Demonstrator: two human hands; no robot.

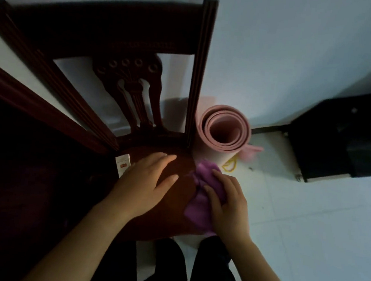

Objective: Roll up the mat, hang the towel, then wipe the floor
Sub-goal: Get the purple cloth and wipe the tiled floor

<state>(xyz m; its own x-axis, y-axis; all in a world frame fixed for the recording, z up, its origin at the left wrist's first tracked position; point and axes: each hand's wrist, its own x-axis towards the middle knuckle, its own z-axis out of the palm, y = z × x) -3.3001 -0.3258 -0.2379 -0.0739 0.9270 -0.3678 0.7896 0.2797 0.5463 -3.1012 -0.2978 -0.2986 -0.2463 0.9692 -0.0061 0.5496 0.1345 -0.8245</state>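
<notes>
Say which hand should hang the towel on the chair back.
Right, most likely. The right hand has a grip on the towel at the edge of the seat. The left hand lies flat on the seat, off the towel.

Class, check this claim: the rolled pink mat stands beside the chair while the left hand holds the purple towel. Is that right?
Not quite: the head view shows the right hand holding the towel; the rolled mat does stand beside the chair.
</notes>
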